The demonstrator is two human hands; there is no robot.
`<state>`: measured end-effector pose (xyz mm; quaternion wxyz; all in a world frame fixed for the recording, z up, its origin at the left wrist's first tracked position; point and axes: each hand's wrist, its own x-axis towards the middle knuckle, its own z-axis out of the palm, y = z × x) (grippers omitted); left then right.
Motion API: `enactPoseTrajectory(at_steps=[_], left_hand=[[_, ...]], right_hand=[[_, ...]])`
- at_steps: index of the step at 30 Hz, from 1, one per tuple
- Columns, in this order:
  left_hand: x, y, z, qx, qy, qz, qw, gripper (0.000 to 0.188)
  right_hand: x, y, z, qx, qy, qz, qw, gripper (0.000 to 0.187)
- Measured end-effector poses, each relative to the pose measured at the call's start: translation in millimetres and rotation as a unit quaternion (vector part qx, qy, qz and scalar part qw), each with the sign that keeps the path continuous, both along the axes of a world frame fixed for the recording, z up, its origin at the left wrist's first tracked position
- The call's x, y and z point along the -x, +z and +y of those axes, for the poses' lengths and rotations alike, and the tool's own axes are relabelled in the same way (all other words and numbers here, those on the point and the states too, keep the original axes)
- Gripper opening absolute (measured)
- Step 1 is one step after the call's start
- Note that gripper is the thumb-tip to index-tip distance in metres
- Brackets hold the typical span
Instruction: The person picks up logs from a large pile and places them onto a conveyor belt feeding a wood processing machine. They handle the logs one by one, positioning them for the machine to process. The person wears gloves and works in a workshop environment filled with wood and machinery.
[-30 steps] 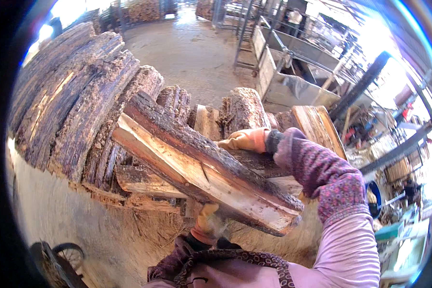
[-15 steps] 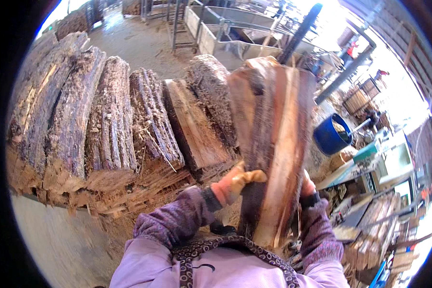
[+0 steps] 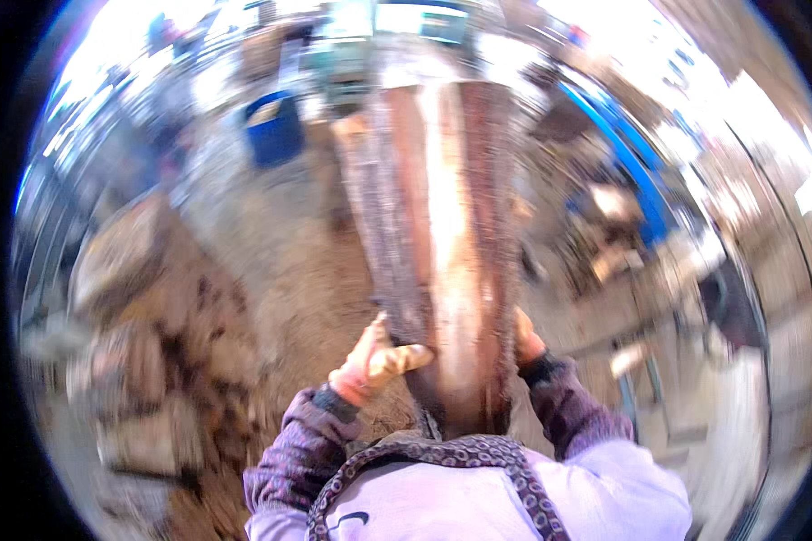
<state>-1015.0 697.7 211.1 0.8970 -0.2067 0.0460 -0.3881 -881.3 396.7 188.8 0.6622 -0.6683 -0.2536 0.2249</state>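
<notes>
A long split log point(image 3: 451, 234), dark bark at its sides and a pale strip of wood down its middle, is held lengthwise in front of my body. My left hand point(image 3: 376, 359), in an orange and yellow glove, grips its left side near the lower end, with the thumb over the edge. At the opposite side my right hand point(image 3: 526, 338) presses against the log; most of its fingers are hidden behind the wood. The log's near end lies close to my chest.
Motion blurs the surroundings. A blue barrel point(image 3: 275, 129) stands ahead on the left. Blurred wood pieces point(image 3: 144, 397) lie at the lower left. To the right are a blue metal beam point(image 3: 627, 162) and scattered scraps.
My body has turned right, carrying the log along. The row of logs has swung out toward the left, and the blue barrel now appears left of the log. Both hands keep their grip.
</notes>
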Motion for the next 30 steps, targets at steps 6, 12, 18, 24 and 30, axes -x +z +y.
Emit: enactPoseTrajectory(at_steps=[6,12,18,24,30], left_hand=[[-126.7,-38.3,-138.8,-0.323,0.014,-0.172,0.931,0.049],[-212.5,-82.1,-229.8,-0.242,-0.140,-0.097,0.955,0.049],[-325.2,-39.5,-444.1,-0.449,-0.074,-0.546,0.704,0.081],[-411.6,-20.4,-577.9,-0.448,-0.109,-0.614,0.640,0.083],[-530.4,-40.4,-691.4,-0.359,-0.129,-0.641,0.666,0.074]], right_hand=[[-18.0,-4.5,-121.9,-0.085,-0.150,0.062,0.983,0.063],[-23.2,-72.9,-228.8,-0.201,-0.262,0.072,0.941,0.056],[-50.6,-96.5,-416.4,-0.301,-0.411,0.198,0.837,0.042],[-36.8,-169.5,-579.5,-0.278,-0.539,0.229,0.761,0.045],[-80.3,-194.8,-677.4,-0.032,-0.609,0.038,0.791,0.050]])
